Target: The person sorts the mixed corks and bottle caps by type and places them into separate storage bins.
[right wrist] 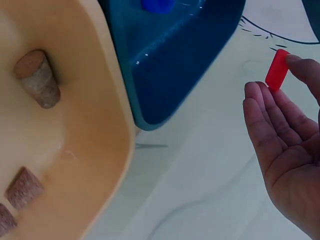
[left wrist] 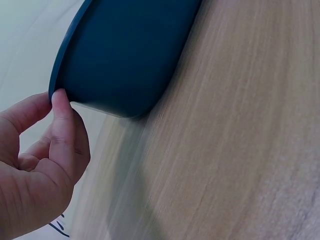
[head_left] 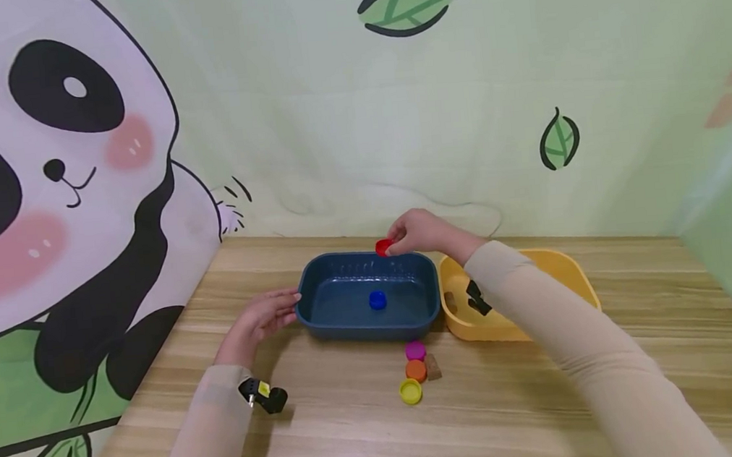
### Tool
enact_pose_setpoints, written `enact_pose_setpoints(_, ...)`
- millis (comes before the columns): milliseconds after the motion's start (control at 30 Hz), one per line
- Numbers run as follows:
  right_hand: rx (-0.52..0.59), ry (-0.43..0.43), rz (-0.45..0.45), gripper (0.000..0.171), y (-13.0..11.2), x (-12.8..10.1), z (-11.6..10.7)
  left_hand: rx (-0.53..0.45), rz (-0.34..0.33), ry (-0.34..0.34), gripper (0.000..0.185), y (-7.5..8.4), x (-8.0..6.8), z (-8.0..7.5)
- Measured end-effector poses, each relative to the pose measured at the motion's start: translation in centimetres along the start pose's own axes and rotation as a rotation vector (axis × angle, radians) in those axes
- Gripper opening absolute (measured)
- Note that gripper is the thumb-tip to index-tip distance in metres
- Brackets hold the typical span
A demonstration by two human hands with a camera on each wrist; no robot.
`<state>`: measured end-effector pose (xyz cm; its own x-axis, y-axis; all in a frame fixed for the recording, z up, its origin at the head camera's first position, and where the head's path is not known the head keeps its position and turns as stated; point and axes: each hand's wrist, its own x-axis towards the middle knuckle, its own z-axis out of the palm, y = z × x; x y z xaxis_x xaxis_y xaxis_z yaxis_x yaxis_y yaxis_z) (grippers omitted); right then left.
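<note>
A dark blue tub [head_left: 321, 318] sits mid-table with a blue bottle cap [head_left: 377, 299] inside. My right hand [head_left: 415, 231] hovers over the tub's far rim and pinches a red bottle cap [head_left: 383, 246] [right wrist: 277, 70] between fingertips and thumb. My left hand [head_left: 263, 317] rests at the tub's left end, fingertips [left wrist: 60, 102] touching its rim [left wrist: 67, 55]. Beside the tub on the right stands a yellow tub [head_left: 572, 272] [right wrist: 107, 125] holding corks [right wrist: 37, 77]. Pink [head_left: 415, 350], orange [head_left: 415, 370] and yellow [head_left: 410, 391] caps lie in a row in front, with a cork [head_left: 433, 368] beside them.
The wooden table [head_left: 487, 421] is enclosed by a panda-print backdrop on the left and back, and a leaf-print wall on the right. Small black cameras are strapped to both wrists.
</note>
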<state>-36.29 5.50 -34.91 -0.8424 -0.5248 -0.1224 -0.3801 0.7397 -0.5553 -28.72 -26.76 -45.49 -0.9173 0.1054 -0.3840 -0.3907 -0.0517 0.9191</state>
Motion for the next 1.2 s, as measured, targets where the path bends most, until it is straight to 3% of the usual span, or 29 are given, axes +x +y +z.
enact_pose_setpoints(567,-0.015,-0.090,0.032,0.033,0.6,2.0,2.2,0.005,0.000,-0.022,0.053,0.0,0.2,-0.2)
enact_pose_setpoints(900,-0.039,-0.131,0.029,0.033,0.5,3.2,3.0,0.000,-0.015,0.002,0.053,-0.1,0.1,-0.3)
enact_pose_setpoints(1200,-0.097,-0.124,0.049,0.027,0.5,3.7,4.1,0.010,-0.021,-0.004,0.055,-0.1,0.4,-0.4)
